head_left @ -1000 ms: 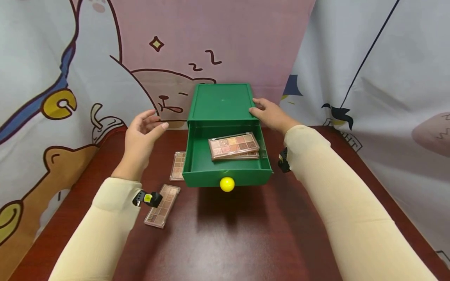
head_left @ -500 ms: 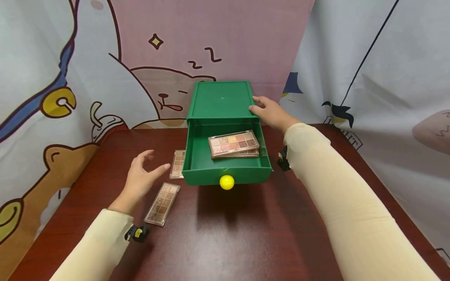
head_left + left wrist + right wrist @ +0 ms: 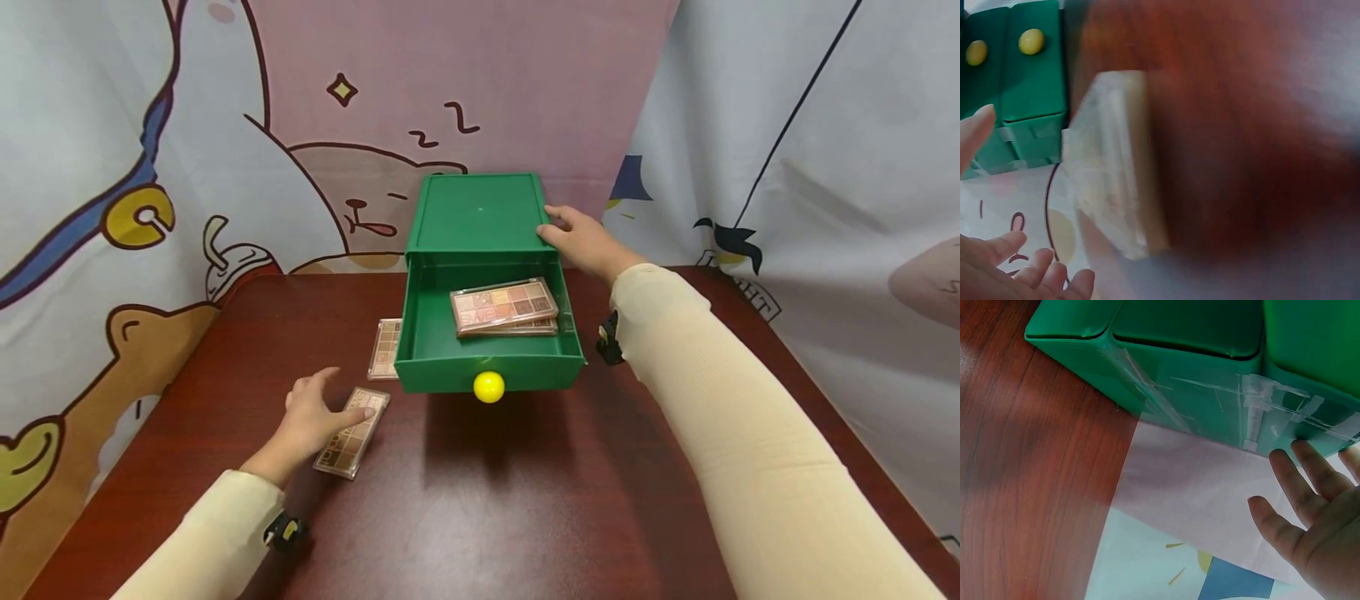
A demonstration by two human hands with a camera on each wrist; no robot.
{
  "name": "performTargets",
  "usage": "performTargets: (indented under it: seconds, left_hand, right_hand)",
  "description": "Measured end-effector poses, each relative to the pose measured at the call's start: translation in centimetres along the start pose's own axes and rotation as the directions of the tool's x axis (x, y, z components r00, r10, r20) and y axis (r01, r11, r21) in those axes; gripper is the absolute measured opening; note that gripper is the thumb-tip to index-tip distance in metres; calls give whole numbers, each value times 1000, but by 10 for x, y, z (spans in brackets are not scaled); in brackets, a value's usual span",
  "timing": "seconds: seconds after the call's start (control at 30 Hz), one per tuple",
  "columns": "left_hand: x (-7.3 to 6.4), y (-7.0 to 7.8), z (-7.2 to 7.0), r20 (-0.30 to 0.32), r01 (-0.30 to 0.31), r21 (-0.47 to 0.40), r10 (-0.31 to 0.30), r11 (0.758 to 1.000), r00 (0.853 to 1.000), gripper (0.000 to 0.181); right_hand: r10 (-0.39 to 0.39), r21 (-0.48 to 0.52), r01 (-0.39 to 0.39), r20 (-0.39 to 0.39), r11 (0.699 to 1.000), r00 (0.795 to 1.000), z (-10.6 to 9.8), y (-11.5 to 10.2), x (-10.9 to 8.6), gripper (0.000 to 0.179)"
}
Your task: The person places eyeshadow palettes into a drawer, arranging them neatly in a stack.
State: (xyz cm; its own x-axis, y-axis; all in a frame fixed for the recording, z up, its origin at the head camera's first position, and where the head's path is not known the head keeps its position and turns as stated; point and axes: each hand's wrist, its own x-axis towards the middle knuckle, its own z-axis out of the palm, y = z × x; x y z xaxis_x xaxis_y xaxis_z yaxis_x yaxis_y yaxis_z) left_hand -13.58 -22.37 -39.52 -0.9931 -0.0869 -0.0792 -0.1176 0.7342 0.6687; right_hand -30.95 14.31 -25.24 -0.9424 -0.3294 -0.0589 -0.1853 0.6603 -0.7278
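A green drawer cabinet [image 3: 480, 212] stands at the back, its top drawer [image 3: 442, 375] pulled out by a yellow knob [image 3: 489, 387]. Inside lie two stacked eyeshadow palettes [image 3: 504, 305]. On the table to the left, another eyeshadow palette [image 3: 347, 446] lies at a slant; in the left wrist view it is blurred. My left hand [image 3: 309, 421] hovers over its far end, thumb and fingers spread, holding nothing. My right hand [image 3: 585, 242] touches the cabinet's upper right edge with its fingers extended; the right wrist view shows those fingers [image 3: 1294, 487] along the taped side.
One more palette [image 3: 384, 350] lies beside the cabinet's left side, partly hidden by the drawer. Lower drawers with yellow knobs [image 3: 1031, 41] appear in the left wrist view. A printed cloth [image 3: 555, 92] hangs behind the dark red wooden table [image 3: 495, 533].
My left hand has come down and toward me, from beside the cabinet to just above the slanted palette. My right hand stays at the cabinet's edge.
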Motion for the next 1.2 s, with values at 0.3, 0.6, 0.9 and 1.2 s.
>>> performTargets:
  seconds: [0.3,0.6,0.9,1.2]
  left_hand:
    - [-12,-13,12,48,37,91,-41,995,998,99]
    - [-16,-16,14,56,63,167,-73,984,996,99]
    - [-17,-16,18,39,31,175,-39,984,999,93]
    - [-23,-17,18,2,81,161,-82,984,997,75]
  right_hand:
    - [-8,-20,9,10,1000,1000,-1,2,1,65]
    - [-12,-19,12,-1,1000,1000,0,1,2,65]
    - [-17,-35,17,0,999,1000,-1,2,2,65]
    - [-11,-39,11,3,999,1000,-1,2,4,65]
